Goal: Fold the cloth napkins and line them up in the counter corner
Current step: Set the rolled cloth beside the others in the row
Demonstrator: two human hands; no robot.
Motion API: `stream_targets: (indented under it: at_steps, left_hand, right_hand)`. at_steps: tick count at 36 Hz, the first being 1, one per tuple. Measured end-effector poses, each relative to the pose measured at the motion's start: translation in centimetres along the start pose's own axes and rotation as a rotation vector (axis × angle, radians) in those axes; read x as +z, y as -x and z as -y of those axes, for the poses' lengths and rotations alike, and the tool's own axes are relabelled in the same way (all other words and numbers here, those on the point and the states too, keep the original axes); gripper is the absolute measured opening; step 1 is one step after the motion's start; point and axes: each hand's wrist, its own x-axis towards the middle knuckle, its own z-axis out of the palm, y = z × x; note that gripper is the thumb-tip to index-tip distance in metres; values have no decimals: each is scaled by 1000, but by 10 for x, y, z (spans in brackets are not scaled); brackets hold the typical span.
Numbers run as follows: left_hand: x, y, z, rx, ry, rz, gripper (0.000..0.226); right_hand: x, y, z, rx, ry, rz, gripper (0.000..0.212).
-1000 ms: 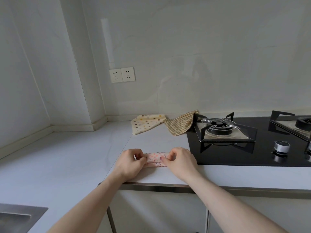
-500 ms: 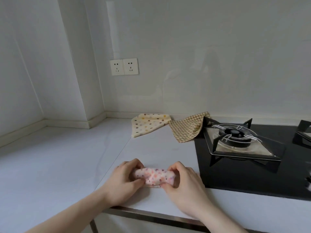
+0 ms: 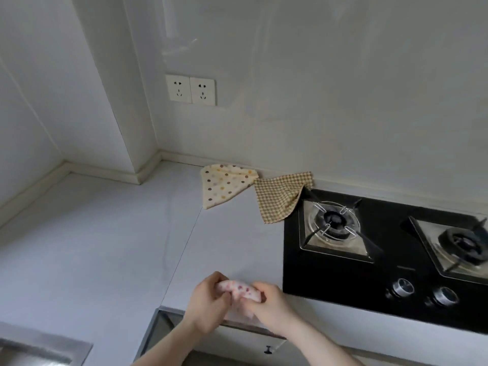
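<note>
Two hands now hold the pink dotted napkin (image 3: 239, 289) up off the counter (image 3: 105, 233), just beside the front left corner of the black stove (image 3: 330, 276). A second ago the same napkin lay flat on the counter as a narrow folded strip with the fingers pressing its ends; half a second ago it was already bunched into a short roll between the hands. Now it is lifted and gathered tighter, arching a little in the middle, with a loose pale tail hanging below toward the counter's front edge. My reading is that the flat folding of this piece is done or given up for a roll, and that the next step is to carry it away from the stove toward the back corner of the counter.

The left hand (image 3: 208, 302) grips the left end, fingers curled over the top and thumb beneath, wrist bent inward. The right hand (image 3: 266, 305) pinches the right end from the stove side, its fingers closed round the cloth, knuckles up. Both forearms come in from the bottom edge, converging on the napkin.

Well behind, against the wall to the left of the stove, the cream dotted napkin (image 3: 224, 186) and the checked napkin (image 3: 280, 196) lie as loose triangles, corners nearly touching; the checked one overlaps the stove's back left corner. Neither looks properly folded yet, so most of the job remains.
</note>
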Motion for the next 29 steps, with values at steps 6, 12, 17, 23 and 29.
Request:
stream_targets:
  at_steps: [6,12,17,23,29]
  left_hand:
    - [-50,82,-84,-36,172,141,20]
    - [-67,119,-141,130,31,313,25]
    - [-41,125,-189,235,3,360,26]
    - [25,119,-255,336,-47,397,37]
    - [124,121,-329,461,-128,478,32]
  right_hand:
    - [-40,101,47,-1,-26,-39,24]
    - [-81,175,59,-44,-74,-48,11]
    - [-125,218,54,-40,-156,-161,15]
    - [-191,263,25,-26,-231,-362,24]
    - [-274,308,-33,14,-227,-516,20]
